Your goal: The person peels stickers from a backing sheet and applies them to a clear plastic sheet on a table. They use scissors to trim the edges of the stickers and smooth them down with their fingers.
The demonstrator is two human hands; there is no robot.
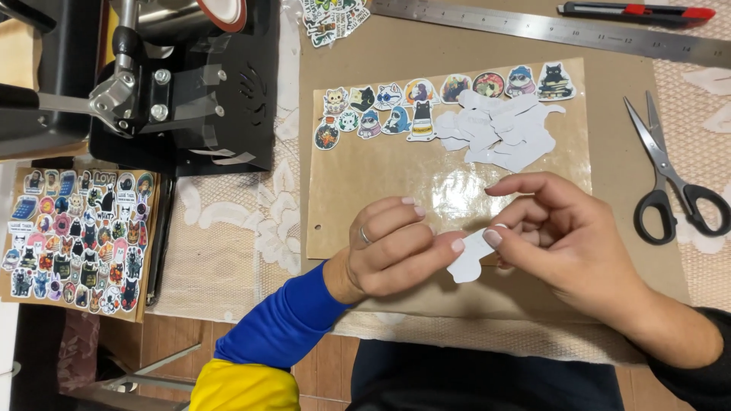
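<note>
White sticker cutout (470,257) showing blank; brown backing sheet (373,179) carrying multicoloured cat stickers (396,106); black-handled scissors (670,179) lying on cream lace cloth (236,221).

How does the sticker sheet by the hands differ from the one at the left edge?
The brown sheet under the hands carries only two short rows of stickers along its top, plus a pile of white backings; the left sheet is packed with stickers edge to edge. The brown sheet lies on the mat; the left sheet sits beside the black press. Both hold cartoon stickers on brown backing.
</note>
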